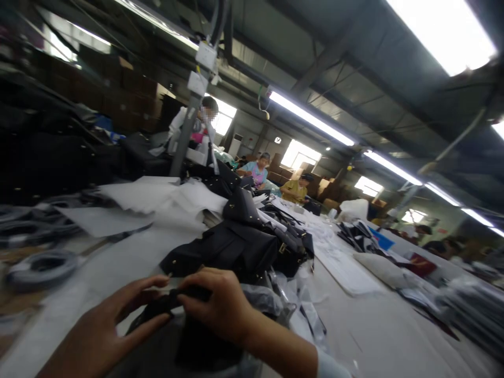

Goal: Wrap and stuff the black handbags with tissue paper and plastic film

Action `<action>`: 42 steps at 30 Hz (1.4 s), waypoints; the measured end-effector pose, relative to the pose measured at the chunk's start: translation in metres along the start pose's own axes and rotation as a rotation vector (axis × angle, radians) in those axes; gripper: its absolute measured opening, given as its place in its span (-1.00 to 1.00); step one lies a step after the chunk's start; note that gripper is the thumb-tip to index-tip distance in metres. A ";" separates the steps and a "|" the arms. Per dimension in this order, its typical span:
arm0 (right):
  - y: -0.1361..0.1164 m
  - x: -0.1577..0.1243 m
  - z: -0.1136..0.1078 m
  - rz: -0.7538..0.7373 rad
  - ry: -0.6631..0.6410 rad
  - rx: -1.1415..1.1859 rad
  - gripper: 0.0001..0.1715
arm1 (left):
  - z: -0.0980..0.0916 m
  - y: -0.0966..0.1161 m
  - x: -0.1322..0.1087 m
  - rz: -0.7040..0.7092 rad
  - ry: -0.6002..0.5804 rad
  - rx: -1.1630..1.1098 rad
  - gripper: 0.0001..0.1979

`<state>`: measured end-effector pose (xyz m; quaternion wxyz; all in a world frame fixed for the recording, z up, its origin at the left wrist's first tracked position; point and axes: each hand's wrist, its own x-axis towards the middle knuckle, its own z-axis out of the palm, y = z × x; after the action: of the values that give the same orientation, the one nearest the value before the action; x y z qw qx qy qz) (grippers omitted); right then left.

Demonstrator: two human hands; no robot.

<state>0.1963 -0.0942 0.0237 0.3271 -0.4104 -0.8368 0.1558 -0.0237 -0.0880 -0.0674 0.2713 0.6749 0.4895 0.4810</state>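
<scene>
Both my hands meet at the bottom of the view on a black strap (169, 302) that belongs to a black bag (192, 346) lying in front of me. My left hand (106, 331) pinches the strap from the left, fingers stretched along it. My right hand (220, 304) curls over the strap from the right, fingers closed on it. Just beyond my hands lies a pile of black handbags (236, 241) with small gold fittings.
A long grey worktable (378, 325) runs away to the right, strewn with clear plastic bags, white sheets (165, 197) and a white pad (378, 265). Rolls of tape (43, 265) lie at left. A grey pole (189, 126) rises behind. Other people work further along the table.
</scene>
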 end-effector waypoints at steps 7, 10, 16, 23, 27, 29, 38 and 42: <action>-0.009 -0.005 0.000 0.087 0.002 0.072 -0.84 | -0.014 0.027 -0.002 -0.040 -0.067 0.116 -0.66; -0.008 -0.007 0.003 0.125 0.024 0.068 -0.85 | -0.010 0.030 -0.001 0.001 -0.042 0.129 -0.72; -0.006 -0.011 0.008 0.153 0.060 0.100 -0.84 | -0.007 0.026 0.001 -0.043 -0.051 0.024 -0.70; -0.006 -0.006 0.015 0.128 0.021 0.208 -0.85 | -0.011 0.030 -0.001 -0.072 -0.149 -0.166 -0.74; -0.007 -0.006 0.017 0.028 -0.026 0.113 -0.85 | -0.010 0.029 -0.002 -0.040 -0.128 -0.185 -0.78; -0.010 -0.006 0.011 -0.003 -0.074 0.059 -0.70 | -0.009 0.027 -0.003 -0.040 -0.115 -0.161 -0.78; -0.014 0.001 -0.010 0.172 -0.086 0.055 -0.94 | -0.009 0.025 -0.002 -0.043 -0.108 -0.142 -0.76; -0.016 0.009 0.002 0.183 -0.126 0.168 -0.93 | -0.007 0.025 -0.003 -0.024 -0.098 -0.165 -0.78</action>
<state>0.1817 -0.0968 0.0341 0.2914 -0.4458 -0.7988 0.2799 -0.0203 -0.1008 -0.0449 0.3551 0.6671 0.4424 0.4828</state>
